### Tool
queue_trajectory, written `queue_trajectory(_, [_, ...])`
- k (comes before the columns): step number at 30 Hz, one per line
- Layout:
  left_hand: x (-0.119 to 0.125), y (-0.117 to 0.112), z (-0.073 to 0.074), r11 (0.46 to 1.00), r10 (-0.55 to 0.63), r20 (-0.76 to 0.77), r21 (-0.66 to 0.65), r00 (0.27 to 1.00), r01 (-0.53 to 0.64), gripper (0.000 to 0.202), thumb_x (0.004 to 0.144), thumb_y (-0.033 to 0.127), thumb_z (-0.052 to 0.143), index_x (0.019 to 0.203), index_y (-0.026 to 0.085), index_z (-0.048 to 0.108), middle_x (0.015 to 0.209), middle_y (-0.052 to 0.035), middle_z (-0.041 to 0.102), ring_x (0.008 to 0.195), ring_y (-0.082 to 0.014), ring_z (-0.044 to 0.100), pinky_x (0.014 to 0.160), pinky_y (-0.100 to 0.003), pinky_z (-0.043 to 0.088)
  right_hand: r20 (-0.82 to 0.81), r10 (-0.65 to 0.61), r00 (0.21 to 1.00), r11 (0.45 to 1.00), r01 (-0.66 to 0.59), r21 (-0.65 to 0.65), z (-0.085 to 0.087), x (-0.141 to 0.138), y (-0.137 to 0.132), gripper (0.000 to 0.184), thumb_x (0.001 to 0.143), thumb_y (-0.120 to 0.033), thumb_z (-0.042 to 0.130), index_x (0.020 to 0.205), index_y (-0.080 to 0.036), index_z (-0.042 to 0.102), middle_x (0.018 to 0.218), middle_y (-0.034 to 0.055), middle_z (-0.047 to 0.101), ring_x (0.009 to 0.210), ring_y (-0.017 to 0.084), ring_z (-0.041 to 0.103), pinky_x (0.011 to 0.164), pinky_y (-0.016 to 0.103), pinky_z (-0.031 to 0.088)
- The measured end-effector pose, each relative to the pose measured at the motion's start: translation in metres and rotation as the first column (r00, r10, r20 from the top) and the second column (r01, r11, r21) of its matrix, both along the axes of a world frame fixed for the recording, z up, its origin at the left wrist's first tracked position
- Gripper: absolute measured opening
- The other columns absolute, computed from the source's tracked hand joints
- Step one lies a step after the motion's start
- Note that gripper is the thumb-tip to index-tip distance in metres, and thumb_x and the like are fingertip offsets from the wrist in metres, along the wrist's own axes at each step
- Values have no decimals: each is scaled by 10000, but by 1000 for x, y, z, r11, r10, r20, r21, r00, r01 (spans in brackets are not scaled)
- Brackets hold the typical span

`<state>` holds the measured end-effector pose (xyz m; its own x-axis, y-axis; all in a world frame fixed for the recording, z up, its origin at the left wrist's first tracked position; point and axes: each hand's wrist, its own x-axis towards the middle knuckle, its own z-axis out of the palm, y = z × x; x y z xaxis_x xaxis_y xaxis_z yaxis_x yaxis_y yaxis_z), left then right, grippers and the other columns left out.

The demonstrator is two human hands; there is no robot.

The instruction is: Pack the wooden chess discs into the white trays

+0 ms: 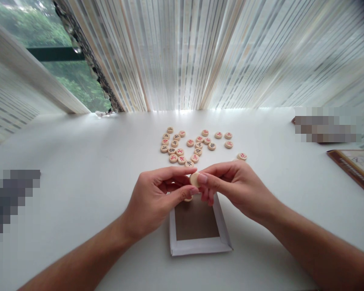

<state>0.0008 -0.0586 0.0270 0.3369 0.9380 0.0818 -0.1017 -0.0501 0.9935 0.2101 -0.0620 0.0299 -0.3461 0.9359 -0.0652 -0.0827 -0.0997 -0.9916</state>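
A round wooden xiangqi piece (194, 180), its visible face plain, is held over the far end of a shallow white box (200, 245) with a brown bottom. My right hand (230, 182) pinches it between thumb and fingers. From the other side, the index finger and thumb of my left hand (157, 194) close around its edge. Part of another wooden disc (188, 198) shows just below my left thumb; whether it lies in the box or against my fingers I cannot tell. Beyond my hands lie several xiangqi pieces (181, 159) with red or black characters.
One piece (242, 156) lies apart, just beyond my right hand. On the right of the white table (109, 149) is a brown-edged flat box (354, 169), with a blurred object (324, 129) behind it. A pixelated dark object (12, 202) is at left. Striped curtains (176, 56) hang behind.
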Motion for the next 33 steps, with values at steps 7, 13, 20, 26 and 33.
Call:
queue_trajectory(7, [0,-1,-1,989,-53,-117,129,992,68,295,862,120,864,1143,213,868,918,-43,870,789,-164,818,735,-201,676,36,-37,999,996,40,-85,1,-1,-2,364,669,-435,1019,781,-150,823,581,18,699,478,112,589,422,195,468])
queue_trajectory(13, [-1,-1,2,971,-64,-169,217,983,101,310,871,94,852,1132,260,875,909,-9,866,825,-136,807,767,-159,649,29,-10,1000,997,12,-71,2,-2,-4,384,778,-483,947,719,-147,772,535,3,653,459,102,575,440,192,458])
queue_trajectory(20, [0,-3,2,998,-43,-38,52,998,45,304,842,110,881,1115,243,876,903,-19,874,770,-132,812,742,-158,670,-167,44,985,990,-65,-123,-2,-1,-2,314,881,-430,882,787,-144,794,660,33,723,530,114,647,496,203,548])
queue_trajectory(26, [0,-2,0,999,-27,47,-42,999,29,307,862,111,864,1152,212,860,785,-13,854,675,-126,808,682,-158,683,-254,66,965,984,-105,-145,-1,-1,-2,176,886,-317,891,939,-154,849,724,32,759,570,95,664,509,164,560])
queue_trajectory(33, [1,-4,0,999,-50,8,18,999,50,317,918,100,800,1191,253,848,854,5,868,748,-133,833,725,-152,686,-156,32,987,989,-53,-136,-1,-1,-1,266,740,-261,992,886,-134,810,726,26,747,519,73,594,455,151,474])
